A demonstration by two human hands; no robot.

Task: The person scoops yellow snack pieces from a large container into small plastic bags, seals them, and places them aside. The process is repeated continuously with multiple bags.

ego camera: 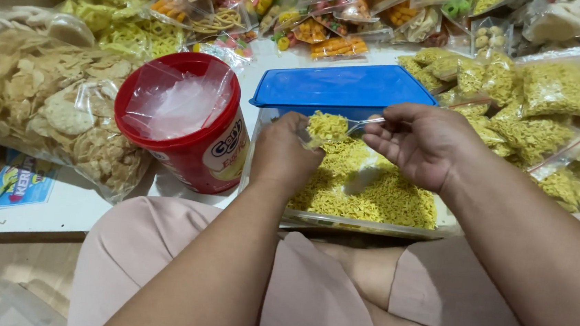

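Observation:
My left hand (282, 154) and my right hand (421, 143) together grip a small clear plastic bag (331, 127) filled with yellow noodle-like snack. They hold it just above a clear plastic tub (368, 223) that contains loose yellow snack (370, 193). The left hand closes around the bag's left side and the right hand pinches its top edge. The tub's blue lid (343, 86) rests tilted over the tub's far end.
A red tub (186, 127) with clear empty bags inside stands left of the plastic tub. A large bag of pale round crackers (46, 106) lies far left. Several filled small bags of yellow snack (529, 106) pile up at right. Colourful snack packs (301, 15) line the back.

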